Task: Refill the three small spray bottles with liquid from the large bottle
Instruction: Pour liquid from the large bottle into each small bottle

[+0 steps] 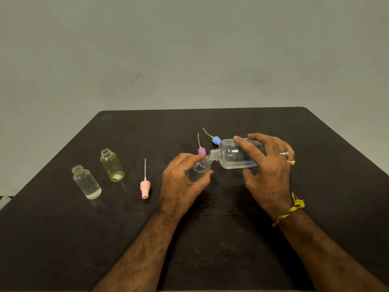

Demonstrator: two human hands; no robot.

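On the dark table (pixel 315 218) we see two small uncapped spray bottles standing upright at about nine o'clock from our hands: the clear small bottle (pixel 86 182) nearest the left edge holds only a shallow layer of clear liquid at its bottom, and the yellow-tinted small bottle (pixel 112 165), just beyond it toward one o'clock, looks nearly empty, with a pale patch low on its wall. A pink spray cap (pixel 144 188) with its dip tube pointing to twelve o'clock lies between those bottles and our left hand (pixel 181 182). Our left fingers and thumb curl around the third small bottle (pixel 202 166), tilted with its open neck toward one o'clock; how much it holds we cannot tell. Our right hand (pixel 271 169) grips the large clear bottle (pixel 237 153) lying nearly horizontal, fingers wrapped over its labelled body, thumb beneath; clear liquid pools along its lower side. Its open mouth points to nine o'clock and meets the small bottle's neck. A purple spray cap (pixel 201 151) and a blue spray cap (pixel 216 140) lie just behind the two necks, at twelve o'clock
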